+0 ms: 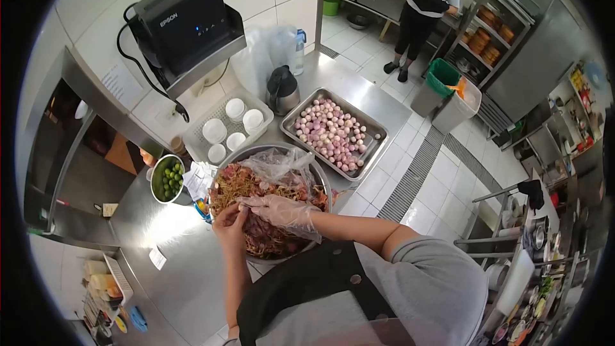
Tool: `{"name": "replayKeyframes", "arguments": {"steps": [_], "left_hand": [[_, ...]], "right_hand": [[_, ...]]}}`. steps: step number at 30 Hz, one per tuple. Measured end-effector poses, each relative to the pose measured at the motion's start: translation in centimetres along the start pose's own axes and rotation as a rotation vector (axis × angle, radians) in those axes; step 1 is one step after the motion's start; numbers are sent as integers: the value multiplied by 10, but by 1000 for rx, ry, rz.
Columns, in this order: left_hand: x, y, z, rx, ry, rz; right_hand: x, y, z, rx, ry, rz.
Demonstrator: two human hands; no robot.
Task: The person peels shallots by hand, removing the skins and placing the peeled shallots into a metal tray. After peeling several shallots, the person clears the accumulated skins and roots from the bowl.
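Over a large metal bowl (327, 186), my left hand (229, 224) and my right hand (275, 210) meet at the fingertips. Bare fingers on the left are pinched together; a clear plastic glove covers the right, its fingers closed too. Whatever sits between them is too small and hidden to make out. Reddish shallots with dry stringy roots and skins (234, 182) fill the bowl, and a crumpled clear plastic bag (282, 165) lies on top. Just beyond the bowl, a rectangular metal tray (378, 146) holds many peeled pinkish shallots (330, 131).
Left of the bowl stands a metal container of green limes (168, 179). Behind are a basket with white cups (214, 131), a metal jug (282, 91) and a wall-mounted Epson printer (182, 29). Another person (426, 6) stands across the floor near waste bins (442, 86).
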State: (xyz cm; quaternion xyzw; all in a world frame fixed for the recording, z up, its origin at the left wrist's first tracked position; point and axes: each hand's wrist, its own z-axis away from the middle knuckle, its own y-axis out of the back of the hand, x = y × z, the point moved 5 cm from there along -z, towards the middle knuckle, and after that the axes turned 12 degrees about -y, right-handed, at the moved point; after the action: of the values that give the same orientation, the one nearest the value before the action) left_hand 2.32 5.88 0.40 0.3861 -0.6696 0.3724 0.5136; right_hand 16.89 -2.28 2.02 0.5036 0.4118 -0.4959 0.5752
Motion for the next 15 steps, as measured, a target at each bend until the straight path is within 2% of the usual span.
{"name": "replayKeyframes", "arguments": {"steps": [2, 3, 4, 6, 7, 8, 9, 10, 11, 13, 14, 15], "left_hand": [[-3, -1, 2, 58, 60, -22], [0, -3, 3, 66, 40, -25], [2, -3, 3, 65, 30, -33], [2, -3, 4, 66, -15, 2], [0, -1, 5, 64, 6, 4], [-1, -1, 6, 60, 8, 1], [-1, 0, 8, 62, -31, 23], [1, -1, 9, 66, -72, 50], [1, -2, 10, 67, -72, 56], [6, -3, 13, 72, -115, 100], [7, -3, 15, 78, -115, 102], [8, -1, 16, 77, -106, 70]], "right_hand": [[10, -2, -5, -109, -147, -154], [23, -2, -8, -66, 30, -29], [11, 0, -3, -66, 43, -32], [-11, 0, 21, -161, -596, -672], [-31, 4, 28, -128, -495, -560], [-2, 0, 16, -126, -494, -565], [28, -1, -6, -39, -18, -147], [6, -4, 1, 50, 452, 282], [6, -3, 4, 49, 449, 287], [-3, -2, 8, -2, 112, 24], [-22, 1, 15, -8, 110, 27], [-33, 1, 21, -60, -17, -9]]}}
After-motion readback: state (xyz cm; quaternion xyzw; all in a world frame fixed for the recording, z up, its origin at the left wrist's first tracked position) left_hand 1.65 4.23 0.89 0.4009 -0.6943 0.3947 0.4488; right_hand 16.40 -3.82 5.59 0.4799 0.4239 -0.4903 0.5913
